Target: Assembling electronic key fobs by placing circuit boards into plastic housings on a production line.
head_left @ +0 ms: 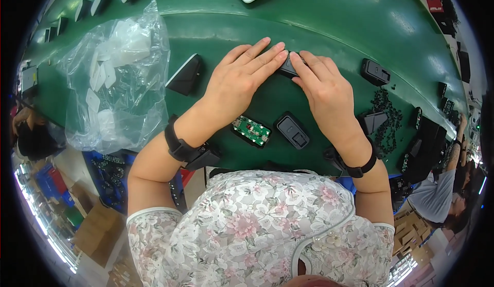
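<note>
Both hands press down on one small black plastic part point(287, 67) lying on the wide green belt point(319, 14). The left hand point(237, 81) lies flat, its fingers stretched over the part's left end. The right hand point(323, 89) covers the right end with bent fingertips. Neither hand is closed around it; they pinch it between them. Just below the part, nearer the person, sit a green circuit board point(250, 130) and a black plastic shell point(292, 131). Far left of the part lies a clear plastic bag of white pieces point(116, 81). Beside the bag rests a black wedge-shaped case point(184, 75).
</note>
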Demonstrator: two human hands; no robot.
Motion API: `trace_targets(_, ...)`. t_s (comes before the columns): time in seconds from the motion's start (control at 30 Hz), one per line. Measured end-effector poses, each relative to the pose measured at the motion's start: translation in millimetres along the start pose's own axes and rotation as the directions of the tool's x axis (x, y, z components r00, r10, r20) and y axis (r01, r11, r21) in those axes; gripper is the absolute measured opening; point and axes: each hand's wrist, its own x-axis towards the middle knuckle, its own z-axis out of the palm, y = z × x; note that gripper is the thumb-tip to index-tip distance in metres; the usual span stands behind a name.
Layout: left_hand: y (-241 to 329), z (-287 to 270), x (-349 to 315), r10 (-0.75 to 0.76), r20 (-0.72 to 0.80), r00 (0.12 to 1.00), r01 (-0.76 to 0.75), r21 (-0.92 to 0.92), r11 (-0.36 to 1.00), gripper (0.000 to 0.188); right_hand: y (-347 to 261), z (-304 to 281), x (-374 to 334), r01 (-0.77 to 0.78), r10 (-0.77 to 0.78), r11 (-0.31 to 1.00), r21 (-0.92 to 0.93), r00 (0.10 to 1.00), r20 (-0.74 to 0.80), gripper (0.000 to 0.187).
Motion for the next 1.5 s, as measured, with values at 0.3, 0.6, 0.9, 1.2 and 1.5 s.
trace_targets(0.3, 8, 17, 29, 0.009, -0.07, 0.998, 0.004, 0.186, 0.983, 0.044, 44, -15, 34, -0.075, 0.023, 0.938, 0.338, 0.988, 0.154, 0.029)
trace_targets(0.6, -67, -71, 49, -0.556, -0.147, 0.818, 0.394, -0.561, 0.728, 0.032, 27, -57, 12, -0.183, 0.357, 0.628, 0.757, 0.932, -0.071, 0.027)
trace_targets(0.9, -186, -86, 58, -0.708, 0.428, 0.561, 0.811, -0.454, 0.368, 0.036, 47, -81, -63, -0.464, 0.624, 0.749, 0.473, 0.735, -0.265, 0.015)
trace_targets(1.2, -197, -105, 65, -0.709, 0.403, 0.579, 0.794, -0.082, 0.602, 0.05, 74, -71, -167, -0.833, 0.833, 0.552, -0.038, 0.553, -0.014, 0.037)
trace_targets(1.5, -158, -216, -6, -0.588, -0.282, 0.759, 0.582, -0.112, 0.805, 0.032, 98, -46, -175, -0.773, 0.79, 0.609, 0.178, 0.61, -0.057, 0.01)
